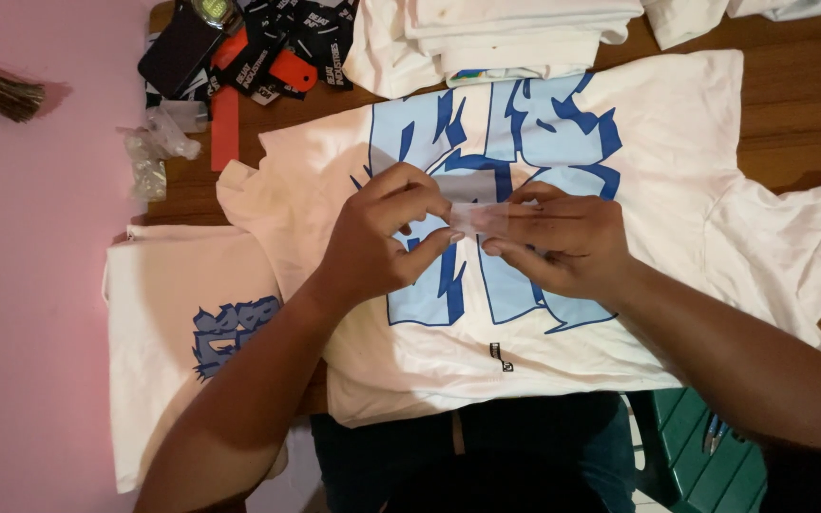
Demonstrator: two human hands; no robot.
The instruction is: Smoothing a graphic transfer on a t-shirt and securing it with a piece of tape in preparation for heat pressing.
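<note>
- The left hand (382,237) and the right hand (558,237) both pinch one small clear plastic piece (475,217) between fingertips, above the blue print of a white T-shirt (677,142) spread on the wooden table (791,95).
- A second white T-shirt (173,313) with a smaller blue print lies at the left.
- A heap of black and orange hang tags (277,52) sits at top left, with small clear bags (154,152) just below.
- A stack of folded white garments (505,38) lies at the top.

Matt white cotton T-shirt (677,161) with smooth blue print (525,123), laid on grained brown wooden table (791,104). Small clear glossy plastic piece (475,217) pinched between left hand (377,237) and right hand (558,237). Glossy black card tags (287,47); crinkled clear plastic bags (154,152).
</note>
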